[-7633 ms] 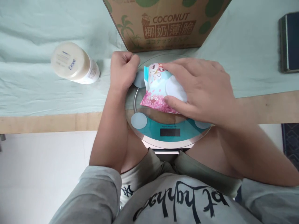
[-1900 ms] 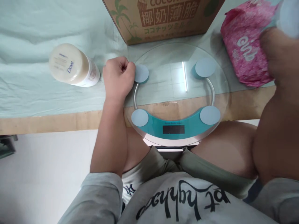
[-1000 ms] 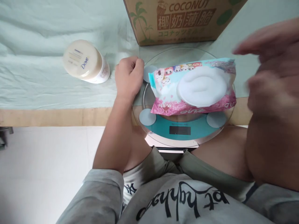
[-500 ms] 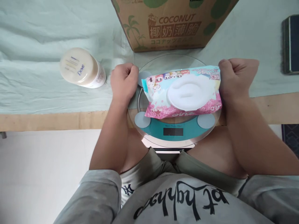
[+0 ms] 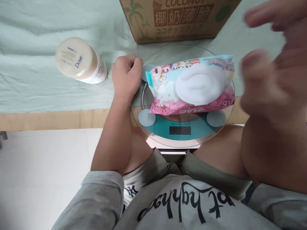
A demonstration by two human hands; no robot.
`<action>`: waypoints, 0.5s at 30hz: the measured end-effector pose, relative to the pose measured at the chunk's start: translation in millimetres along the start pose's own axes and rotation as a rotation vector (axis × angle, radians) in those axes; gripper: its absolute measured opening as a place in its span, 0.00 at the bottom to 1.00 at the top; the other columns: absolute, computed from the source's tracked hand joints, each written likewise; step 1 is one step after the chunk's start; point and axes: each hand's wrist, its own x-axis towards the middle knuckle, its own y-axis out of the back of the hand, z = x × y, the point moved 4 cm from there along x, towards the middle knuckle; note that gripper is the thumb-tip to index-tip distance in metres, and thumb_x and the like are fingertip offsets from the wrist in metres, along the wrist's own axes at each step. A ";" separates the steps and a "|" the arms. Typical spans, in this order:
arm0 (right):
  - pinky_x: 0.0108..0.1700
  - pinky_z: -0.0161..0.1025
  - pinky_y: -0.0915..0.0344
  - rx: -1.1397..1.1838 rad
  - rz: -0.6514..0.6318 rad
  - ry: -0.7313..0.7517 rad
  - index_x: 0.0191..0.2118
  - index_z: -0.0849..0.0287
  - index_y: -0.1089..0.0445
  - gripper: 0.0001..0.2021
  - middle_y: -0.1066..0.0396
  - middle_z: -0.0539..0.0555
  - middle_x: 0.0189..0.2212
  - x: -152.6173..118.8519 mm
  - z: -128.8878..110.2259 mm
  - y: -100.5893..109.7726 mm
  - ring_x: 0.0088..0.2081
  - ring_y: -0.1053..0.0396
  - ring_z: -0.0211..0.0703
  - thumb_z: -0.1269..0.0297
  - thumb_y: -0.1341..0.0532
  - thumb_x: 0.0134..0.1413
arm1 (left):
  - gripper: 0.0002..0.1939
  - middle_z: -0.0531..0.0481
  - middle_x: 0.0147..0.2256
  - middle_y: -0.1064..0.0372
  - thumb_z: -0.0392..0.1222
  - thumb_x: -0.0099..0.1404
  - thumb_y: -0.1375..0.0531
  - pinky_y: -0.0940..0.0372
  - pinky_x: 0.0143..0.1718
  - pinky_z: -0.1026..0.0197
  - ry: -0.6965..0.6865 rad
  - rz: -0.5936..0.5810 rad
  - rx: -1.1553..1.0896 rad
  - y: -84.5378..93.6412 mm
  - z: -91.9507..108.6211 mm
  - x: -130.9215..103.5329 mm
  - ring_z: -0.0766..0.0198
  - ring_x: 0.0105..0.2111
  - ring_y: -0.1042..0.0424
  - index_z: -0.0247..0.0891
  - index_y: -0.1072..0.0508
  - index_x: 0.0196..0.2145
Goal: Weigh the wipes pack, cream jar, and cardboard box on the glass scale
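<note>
A pink and blue pack of wet wipes (image 5: 165, 91) with a white lid lies on a round glass scale (image 5: 163, 135). The scale's dark display (image 5: 180, 130) faces my body and shows no readable digits. My left hand (image 5: 127, 76) is a closed fist resting on the cloth at the scale's left edge, with nothing seen in it. Raised at the right and close to the camera, my right hand (image 5: 271, 67) is blurred, its thumb and fingers apart and holding nothing. It is apart from the wipes.
A Dove jar (image 5: 96, 68) with a cream lid stands left of my left hand. Behind the scale stands a brown coconut carton (image 5: 177, 28). Pale green cloth (image 5: 28, 64) covers the table up to its bare wooden front edge (image 5: 48, 119), and the scale overhangs that edge.
My right hand has gone from a fist beside the wipes to raised and opened at the right. My left fist stays beside the scale. The view has shifted slightly.
</note>
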 end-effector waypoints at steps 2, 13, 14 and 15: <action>0.86 0.47 0.33 -0.047 -0.257 0.152 0.76 0.65 0.29 0.31 0.30 0.59 0.73 0.7 -26.2 -8.4 0.79 0.32 0.46 0.47 0.46 0.85 | 0.33 0.52 0.27 0.62 0.22 0.74 0.42 0.59 0.39 0.50 -0.010 0.007 -0.007 -0.6 0.0 0.2 0.62 0.30 0.56 0.42 0.54 0.19; 0.77 0.70 0.32 -0.181 -0.579 -0.063 0.79 0.41 0.30 0.37 0.31 0.51 0.74 3.2 -27.0 -57.7 0.72 0.29 0.65 0.32 0.45 0.75 | 0.31 0.53 0.28 0.61 0.21 0.72 0.43 0.61 0.38 0.51 -0.014 0.022 -0.003 -1.1 0.9 -0.2 0.65 0.29 0.56 0.41 0.54 0.19; 0.78 0.71 0.34 -0.184 -0.574 -0.079 0.79 0.40 0.30 0.37 0.31 0.51 0.75 2.7 -27.2 -58.2 0.73 0.30 0.66 0.32 0.45 0.74 | 0.31 0.53 0.27 0.61 0.21 0.73 0.43 0.61 0.38 0.50 -0.008 0.024 0.000 -0.9 1.2 -0.3 0.65 0.29 0.56 0.41 0.54 0.19; 0.79 0.74 0.36 -0.184 -0.577 -0.089 0.80 0.40 0.31 0.38 0.33 0.51 0.76 2.3 -26.4 -58.6 0.75 0.32 0.67 0.31 0.45 0.74 | 0.32 0.53 0.26 0.61 0.21 0.72 0.42 0.61 0.38 0.50 -0.001 0.022 0.003 -0.7 1.5 -0.2 0.64 0.29 0.56 0.41 0.54 0.19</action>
